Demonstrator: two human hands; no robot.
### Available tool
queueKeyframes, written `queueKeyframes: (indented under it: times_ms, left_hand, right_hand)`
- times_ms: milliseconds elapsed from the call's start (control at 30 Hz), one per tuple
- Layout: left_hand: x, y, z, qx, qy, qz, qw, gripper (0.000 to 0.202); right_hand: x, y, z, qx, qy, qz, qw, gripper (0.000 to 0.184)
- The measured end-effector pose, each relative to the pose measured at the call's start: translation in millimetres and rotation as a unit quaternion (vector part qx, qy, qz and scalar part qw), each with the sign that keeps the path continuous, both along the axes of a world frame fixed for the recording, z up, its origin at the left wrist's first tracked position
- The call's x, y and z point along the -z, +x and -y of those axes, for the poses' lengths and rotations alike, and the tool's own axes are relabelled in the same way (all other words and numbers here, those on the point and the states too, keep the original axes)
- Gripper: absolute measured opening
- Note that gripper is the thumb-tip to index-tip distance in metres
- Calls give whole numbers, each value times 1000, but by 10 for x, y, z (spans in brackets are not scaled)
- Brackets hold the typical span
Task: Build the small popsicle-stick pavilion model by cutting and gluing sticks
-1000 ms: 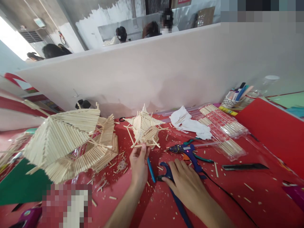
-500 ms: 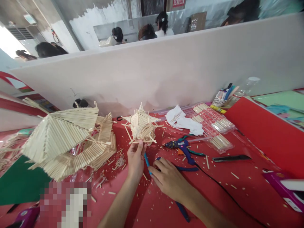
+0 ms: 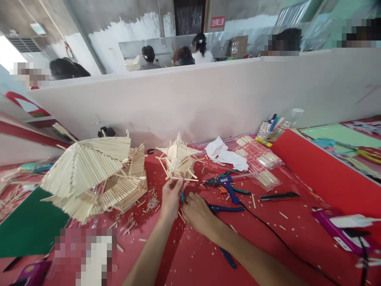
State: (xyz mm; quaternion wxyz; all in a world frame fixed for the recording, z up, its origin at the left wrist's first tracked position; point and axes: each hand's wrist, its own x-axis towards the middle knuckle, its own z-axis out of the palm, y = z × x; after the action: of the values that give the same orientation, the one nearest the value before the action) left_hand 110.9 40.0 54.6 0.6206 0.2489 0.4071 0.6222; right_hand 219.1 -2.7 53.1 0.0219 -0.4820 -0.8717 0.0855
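At the far left a big model (image 3: pixel 86 171) of pale sticks stands partly over a green sheet (image 3: pixel 31 224), apart from the hands, perhaps so that the middle of the red surface (image 3: pixel 190 268) stays free for working. Between it and the hands lie scraps (image 3: pixel 152 204) of wood.

The small model (image 3: pixel 178 157), with its pointed star-like roof, is at the centre, just in front of the white partition (image 3: pixel 190 93). The left hand (image 3: pixel 172 196) has its grip closed on the near edge, thumb on top, likely to steady it without covering the roof (the sticks look thin enough to snap). Just right of that thumb a short length of blue rod (image 3: pixel 183 197) shows. The right hand (image 3: pixel 198 212) curls its fingers over the rod's near part; whether that grip pinches it or merely rests there, I cannot tell.

Blue pliers (image 3: pixel 228 208) lie partly under the right arm, within easy reach. Beyond them the glue gun (image 3: pixel 228 186) points its nozzle towards the small model, its cord trailing towards the near right, presumably to keep it off the work. Tissue (image 3: pixel 226 154), then packed sticks (image 3: pixel 262 161), sit farther back, perhaps as supplies; a dark knife (image 3: pixel 279 196) lies nearer, to the right.
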Motion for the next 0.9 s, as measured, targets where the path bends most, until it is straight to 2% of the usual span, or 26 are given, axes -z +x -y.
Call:
queueKeyframes:
  times_ms: [167,300,433,567,633,733,800,900]
  left_hand:
    - [-15,-85,17,85,-3,-37,996,35]
    - [-16,-137,4,85,3,-39,996,36]
    - [-40,-171,0,97,-1,-36,995,38]
    - [-58,-181,11,102,-4,-36,994,36]
    - [-66,-184,15,110,-6,-37,993,36]
    - [-78,-192,14,116,-6,-41,992,36]
    - [-81,-200,11,112,-3,-44,993,37]
    - [-82,-212,9,110,-3,-47,993,39]
  right_hand:
    - [-33,-138,20,41,-28,47,998,23]
    - [-122,-129,70,41,-28,36,998,24]
    - [-276,-19,139,48,-52,13,997,36]
    - [-382,137,226,-1,-62,12,998,42]
    - [-379,183,262,-6,-40,15,999,45]
    - [-331,176,274,11,-10,28,999,35]
    - [-302,137,251,10,-5,34,999,27]
    - [-278,71,188,-1,-11,44,999,29]
